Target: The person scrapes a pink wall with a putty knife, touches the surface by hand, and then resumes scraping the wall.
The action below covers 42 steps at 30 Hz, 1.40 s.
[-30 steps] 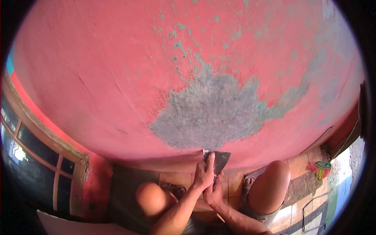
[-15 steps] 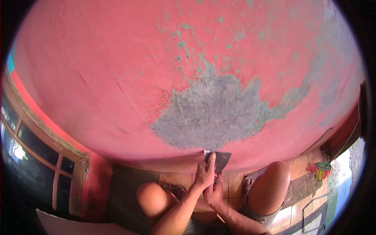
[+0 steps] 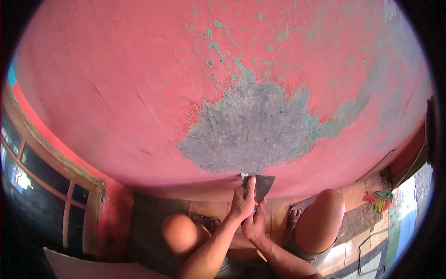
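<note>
My left hand point(image 3: 242, 203) is closed around a scraper point(image 3: 263, 186), its thumb pressed along the flat metal blade. Just below it, my right hand point(image 3: 254, 226) wraps the scraper's handle, which the fingers mostly hide. The blade's wide edge points up at the pink wall point(image 3: 139, 60), right at the lower tip of a bare grey patch point(image 3: 255, 125). Ragged pink paint borders that patch, with green paint showing along its right side.
My bent knees stand on either side of my arms, above a tiled floor point(image 3: 274, 218). A window frame point(image 3: 70, 190) is at left. Towards the right lies a red and green broom head point(image 3: 383, 197), near a dark strip of debris point(image 3: 357, 226) on the floor.
The view has tilted slightly, so the wall, scraper and hands all sit a little higher in it. Both hands keep the same grip on the scraper.
</note>
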Available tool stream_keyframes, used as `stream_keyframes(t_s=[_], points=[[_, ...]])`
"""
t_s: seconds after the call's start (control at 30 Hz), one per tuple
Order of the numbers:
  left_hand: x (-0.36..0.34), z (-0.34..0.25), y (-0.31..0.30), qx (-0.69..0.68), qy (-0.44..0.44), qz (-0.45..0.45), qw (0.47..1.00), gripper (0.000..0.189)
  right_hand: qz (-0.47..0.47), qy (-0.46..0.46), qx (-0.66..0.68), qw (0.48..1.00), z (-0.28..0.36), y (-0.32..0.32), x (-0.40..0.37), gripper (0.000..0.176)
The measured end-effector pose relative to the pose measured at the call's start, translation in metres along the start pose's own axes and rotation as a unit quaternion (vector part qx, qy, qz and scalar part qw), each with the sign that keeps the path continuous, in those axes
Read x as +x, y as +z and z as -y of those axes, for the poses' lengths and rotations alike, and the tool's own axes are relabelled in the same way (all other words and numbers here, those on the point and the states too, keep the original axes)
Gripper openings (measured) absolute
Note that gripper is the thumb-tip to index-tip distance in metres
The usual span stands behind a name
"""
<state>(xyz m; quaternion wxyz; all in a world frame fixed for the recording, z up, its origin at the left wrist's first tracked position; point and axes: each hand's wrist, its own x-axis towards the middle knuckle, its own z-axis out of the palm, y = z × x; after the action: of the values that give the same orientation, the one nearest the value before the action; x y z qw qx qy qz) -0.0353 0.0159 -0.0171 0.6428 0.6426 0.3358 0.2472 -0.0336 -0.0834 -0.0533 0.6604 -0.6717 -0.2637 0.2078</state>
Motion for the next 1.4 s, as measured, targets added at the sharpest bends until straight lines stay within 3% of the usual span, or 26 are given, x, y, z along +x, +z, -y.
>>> stream_keyframes(t_s=[0.03, 0.1, 0.17, 0.37, 0.5, 0.57, 0.6, 0.73, 0.83, 0.87, 0.93, 1.0, 1.1, 1.17, 1.23, 1.3, 1.37, 1.4], points=[[0.002, 0.003, 0.0, 0.035, 0.018, -0.01, 0.999, 0.057, 0.017, 0.038, 0.016, 0.999, -0.001, 0.0, 0.003, 0.035], [0.002, -0.002, 0.001, 0.009, 0.008, -0.009, 1.0, 0.059, -0.032, -0.083, -0.04, 0.995, 0.012, 0.002, 0.003, 0.036], [0.001, -0.006, 0.0, -0.017, 0.005, -0.003, 1.0, 0.06, -0.038, -0.11, -0.049, 0.992, 0.014, 0.001, 0.008, 0.035], [0.001, 0.002, 0.0, 0.028, 0.017, -0.02, 0.999, 0.06, 0.002, 0.07, 0.044, 0.997, 0.002, 0.002, -0.002, 0.032], [-0.001, 0.0, -0.002, -0.033, -0.011, -0.003, 0.999, 0.061, 0.014, -0.015, 0.04, 0.999, 0.0, 0.002, 0.008, 0.031], [-0.002, -0.007, 0.001, 0.006, 0.006, -0.025, 1.0, 0.06, -0.009, -0.11, -0.063, 0.992, 0.007, 0.0, 0.01, 0.033], [-0.002, -0.006, 0.001, 0.077, 0.04, -0.042, 0.995, 0.059, 0.002, -0.073, -0.04, 0.997, 0.013, -0.001, 0.005, 0.034], [-0.001, -0.004, 0.002, -0.026, -0.004, -0.009, 1.0, 0.056, -0.033, -0.094, -0.016, 0.995, 0.014, 0.001, 0.007, 0.035], [-0.009, -0.029, 0.003, -0.032, -0.009, 0.0, 0.999, 0.056, -0.005, -0.032, 0.003, 0.999, 0.003, 0.002, 0.0, 0.035], [0.0, 0.004, -0.001, 0.02, 0.016, -0.018, 1.0, 0.056, 0.016, -0.008, 0.002, 1.0, 0.001, 0.001, 0.002, 0.035], [-0.004, -0.014, 0.002, -0.001, 0.018, -0.028, 0.999, 0.056, -0.031, -0.154, -0.074, 0.985, -0.002, 0.001, 0.009, 0.034], [-0.003, -0.011, 0.0, -0.005, 0.01, -0.019, 1.0, 0.056, -0.034, -0.162, -0.074, 0.983, -0.005, 0.001, 0.009, 0.034], [-0.001, -0.004, -0.005, 0.064, 0.006, -0.008, 0.998, 0.056, 0.029, 0.023, 0.044, 0.998, -0.003, 0.001, 0.003, 0.036], [-0.003, -0.009, 0.002, 0.039, 0.032, -0.037, 0.998, 0.058, 0.005, -0.07, -0.006, 0.998, -0.011, 0.003, 0.003, 0.036], [-0.008, -0.024, 0.002, 0.045, 0.04, -0.047, 0.997, 0.059, 0.01, -0.067, -0.02, 0.998, -0.008, 0.001, 0.004, 0.037], [-0.001, -0.001, -0.004, 0.033, 0.026, -0.025, 0.999, 0.059, 0.042, 0.04, 0.004, 0.998, 0.0, -0.002, 0.003, 0.037], [0.001, 0.005, 0.0, 0.025, 0.015, -0.038, 0.999, 0.06, 0.026, 0.045, 0.018, 0.998, 0.004, 0.0, 0.002, 0.033], [0.003, 0.014, 0.002, 0.054, 0.083, -0.063, 0.993, 0.059, 0.017, 0.052, 0.041, 0.998, 0.01, 0.002, -0.002, 0.03]])
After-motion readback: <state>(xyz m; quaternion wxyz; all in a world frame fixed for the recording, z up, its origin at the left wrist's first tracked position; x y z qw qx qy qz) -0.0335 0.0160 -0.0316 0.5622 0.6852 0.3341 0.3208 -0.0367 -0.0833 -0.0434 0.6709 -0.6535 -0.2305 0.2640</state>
